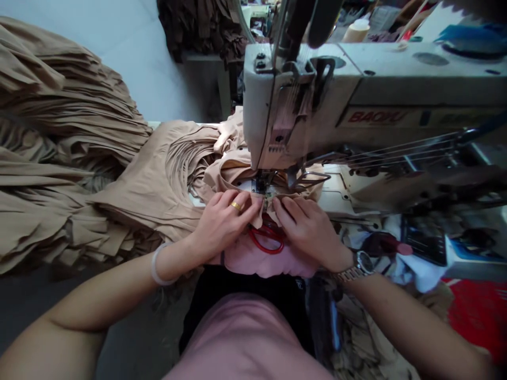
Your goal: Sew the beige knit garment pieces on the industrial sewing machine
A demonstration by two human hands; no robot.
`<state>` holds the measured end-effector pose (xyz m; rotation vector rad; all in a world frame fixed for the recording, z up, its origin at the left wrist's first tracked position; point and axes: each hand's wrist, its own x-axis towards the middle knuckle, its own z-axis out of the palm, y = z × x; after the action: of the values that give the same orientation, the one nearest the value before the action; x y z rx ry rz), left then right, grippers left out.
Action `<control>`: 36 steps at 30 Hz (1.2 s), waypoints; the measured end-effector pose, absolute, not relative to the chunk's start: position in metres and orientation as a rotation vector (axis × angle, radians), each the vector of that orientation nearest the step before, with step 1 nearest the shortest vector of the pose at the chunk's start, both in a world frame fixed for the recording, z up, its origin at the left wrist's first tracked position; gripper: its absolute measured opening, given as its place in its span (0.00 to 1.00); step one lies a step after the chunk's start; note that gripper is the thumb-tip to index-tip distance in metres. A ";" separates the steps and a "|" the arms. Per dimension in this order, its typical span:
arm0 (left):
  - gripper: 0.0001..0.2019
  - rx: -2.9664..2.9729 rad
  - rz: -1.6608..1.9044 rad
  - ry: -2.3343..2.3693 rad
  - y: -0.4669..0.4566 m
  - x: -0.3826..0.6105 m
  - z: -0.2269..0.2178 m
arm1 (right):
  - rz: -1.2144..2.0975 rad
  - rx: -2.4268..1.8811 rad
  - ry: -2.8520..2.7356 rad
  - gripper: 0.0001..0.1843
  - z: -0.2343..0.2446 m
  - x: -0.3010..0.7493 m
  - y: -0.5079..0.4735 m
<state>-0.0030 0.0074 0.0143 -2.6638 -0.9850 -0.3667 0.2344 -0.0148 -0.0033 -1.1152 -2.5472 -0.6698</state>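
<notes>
My left hand [224,221], with a gold ring, has its fingers curled and pressed onto a tan fabric piece [233,169] just in front of the presser foot [262,184] of the sewing machine [356,100]. Opposite it, my right hand [307,227] pinches the same fabric edge from the right. Red-handled scissors [267,240] lie between and below both hands on pink cloth. The needle itself is hidden behind the machine head.
Large stacks of tan fabric pieces [59,158] fill the left side. More tan pieces [158,179] fan out beside the machine. Clutter with a red-tipped tool [390,247] and white cloth lies at the right. A bottle [356,30] stands behind the machine.
</notes>
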 end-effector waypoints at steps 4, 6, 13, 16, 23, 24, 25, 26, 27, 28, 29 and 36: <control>0.18 -2.687 -0.452 -0.893 0.008 0.001 0.009 | -0.634 -1.179 -2.418 0.18 -0.008 0.223 -0.017; 0.18 -2.682 -0.447 -0.893 0.009 0.002 0.007 | -0.492 -1.179 -2.337 0.17 -0.011 0.219 -0.017; 0.17 -2.671 -0.467 -0.934 0.006 0.007 0.001 | -0.208 -1.225 -2.223 0.21 -0.013 0.209 -0.022; 0.17 -2.675 -0.483 -0.945 0.006 0.007 0.000 | -0.224 -1.302 -2.313 0.22 -0.015 0.207 -0.025; 0.18 -2.681 -0.510 -1.020 0.006 0.008 -0.002 | -0.358 -1.345 -2.355 0.22 -0.012 0.209 -0.026; 0.18 -2.679 -0.507 -1.021 0.006 0.008 -0.003 | -0.357 -1.348 -2.358 0.23 -0.012 0.209 -0.026; 0.19 -2.676 -0.503 -1.013 0.006 0.007 -0.003 | -0.349 -1.351 -2.364 0.23 -0.012 0.209 -0.026; 0.19 -2.673 -0.495 -0.999 0.006 0.007 -0.002 | -0.339 -1.355 -2.372 0.23 -0.012 0.209 -0.025; 0.19 -2.671 -0.488 -0.983 0.006 0.007 -0.002 | -0.331 -1.361 -2.378 0.23 -0.012 0.210 -0.025; 0.19 -2.671 -0.483 -0.973 0.006 0.007 -0.001 | -0.329 -1.364 -2.381 0.23 -0.012 0.210 -0.025; 0.19 -2.671 -0.481 -0.969 0.006 0.006 -0.001 | -0.332 -1.363 -2.379 0.23 -0.012 0.211 -0.024; 0.20 -2.695 -0.480 -1.002 0.010 0.004 -0.002 | -0.338 -1.259 -2.359 0.20 -0.012 0.212 -0.018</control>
<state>0.0045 0.0098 -0.0020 -2.6947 -1.0015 -0.4801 0.2120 -0.0177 -0.0121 -1.2593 -2.3585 -0.3376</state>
